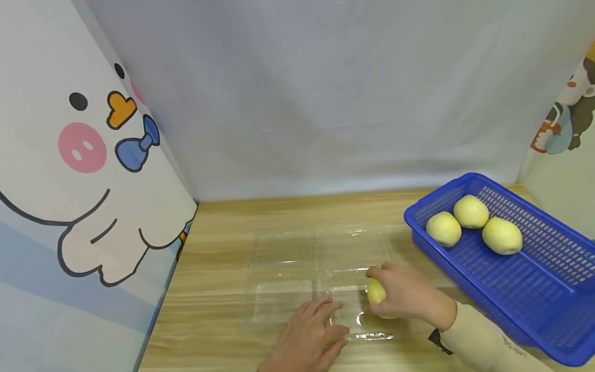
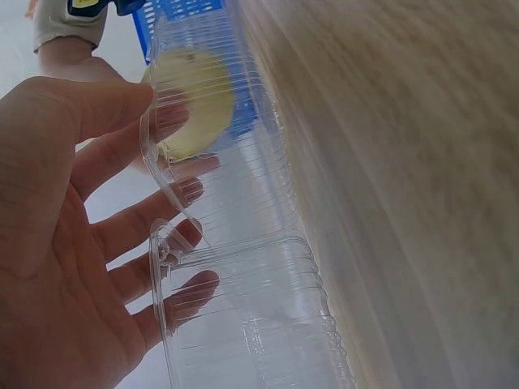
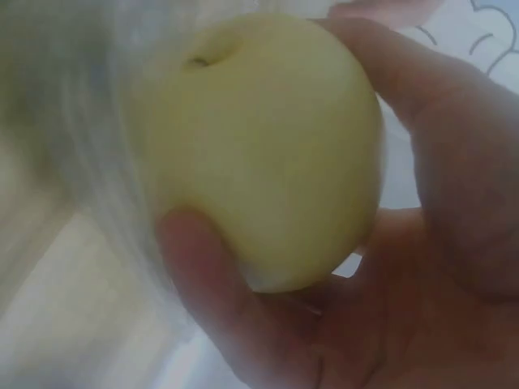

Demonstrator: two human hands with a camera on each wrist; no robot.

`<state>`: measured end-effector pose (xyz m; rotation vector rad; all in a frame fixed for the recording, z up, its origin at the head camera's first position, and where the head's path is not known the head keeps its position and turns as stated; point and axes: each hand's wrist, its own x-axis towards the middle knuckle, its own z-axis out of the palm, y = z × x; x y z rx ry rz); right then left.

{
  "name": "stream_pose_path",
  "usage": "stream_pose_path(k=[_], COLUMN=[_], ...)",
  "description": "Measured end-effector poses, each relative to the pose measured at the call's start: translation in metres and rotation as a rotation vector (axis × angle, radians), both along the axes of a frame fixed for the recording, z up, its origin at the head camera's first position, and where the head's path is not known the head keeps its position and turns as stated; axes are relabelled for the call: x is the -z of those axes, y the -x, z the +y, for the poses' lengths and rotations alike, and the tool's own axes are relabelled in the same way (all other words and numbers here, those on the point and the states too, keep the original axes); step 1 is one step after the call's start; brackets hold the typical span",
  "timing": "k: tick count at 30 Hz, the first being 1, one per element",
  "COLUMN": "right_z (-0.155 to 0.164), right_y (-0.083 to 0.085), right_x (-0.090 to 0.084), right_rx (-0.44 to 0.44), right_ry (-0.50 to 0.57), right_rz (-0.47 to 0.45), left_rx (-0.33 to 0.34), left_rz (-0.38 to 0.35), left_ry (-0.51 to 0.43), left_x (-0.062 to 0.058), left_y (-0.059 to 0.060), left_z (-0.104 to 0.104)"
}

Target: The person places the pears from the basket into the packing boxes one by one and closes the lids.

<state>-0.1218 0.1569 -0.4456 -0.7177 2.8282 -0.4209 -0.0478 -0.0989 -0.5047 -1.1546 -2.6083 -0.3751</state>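
Note:
My right hand (image 1: 404,292) grips a pale yellow apple (image 1: 376,292) over the right half of a clear plastic box (image 1: 355,248). In the right wrist view, thumb and fingers curl round the apple (image 3: 268,154), its stem hollow toward the top. My left hand (image 1: 309,333) lies at the near edge of the box, around the middle seam. The left wrist view shows loosely spread fingers reaching past the rim of the box (image 2: 251,284), seen through its clear wall; the thumb is by the rim.
A blue plastic basket (image 1: 492,305) stands to the right, with three pale yellow apples (image 1: 502,236) grouped at its far end. Box and basket sit on a wood-grain table (image 1: 204,299). A pale cloth wall (image 1: 325,103) rises behind, and a cartoon-printed panel (image 1: 42,170) stands left.

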Motion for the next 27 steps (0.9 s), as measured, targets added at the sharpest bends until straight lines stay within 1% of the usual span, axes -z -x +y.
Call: stream_pose_path(k=[5, 7, 13, 22, 24, 27], right_z=[-0.004, -0.005, -0.008, -0.009, -0.007, -0.003], right_y=[-0.007, -0.011, -0.016, -0.016, -0.015, -0.012], right_x=[0.008, 0.010, 0.010, 0.002, -0.002, -0.013], right_rx=[0.004, 0.008, 0.011, 0.012, 0.006, -0.002], right_ry=[-0.064, -0.067, -0.070, -0.068, -0.067, -0.069], right_rz=[-0.001, -0.002, 0.041, 0.041, 0.032, 0.007], left_rx=[0.008, 0.013, 0.008, 0.010, 0.009, 0.010], left_rz=[0.027, 0.038, 0.062, 0.048, 0.048, 0.057], left_ry=[0.009, 0.011, 0.025, 0.028, 0.029, 0.032], left_x=[0.000, 0.000, -0.001, -0.001, -0.002, -0.002], left_y=[0.001, 0.002, 0.003, 0.002, 0.002, 0.002], left_z=[0.001, 0.001, 0.000, 0.000, 0.000, 0.000])
